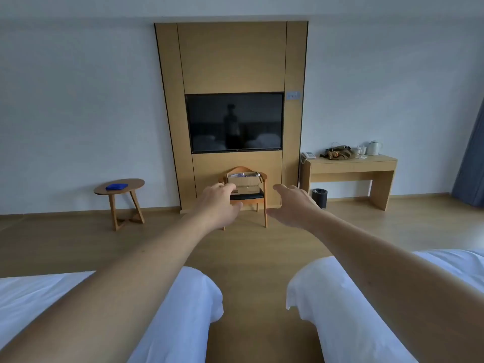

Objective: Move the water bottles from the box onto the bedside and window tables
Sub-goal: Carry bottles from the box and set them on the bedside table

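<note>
Nearest me, two white beds [353, 310] flank a strip of wooden floor [251, 258]. I see both arms stretched forward over it: the left hand [218, 205] and right hand [289, 208] hang in the air with relaxed, spread fingers, holding nothing. Well beyond them, the cardboard box [245, 183] sits on a wooden chair [263, 205] under the television [234, 121]; pale shapes at its open top may be the water bottles [242, 175]. A small round bench [131, 186] stands left, a longer bench [351, 166] right.
</note>
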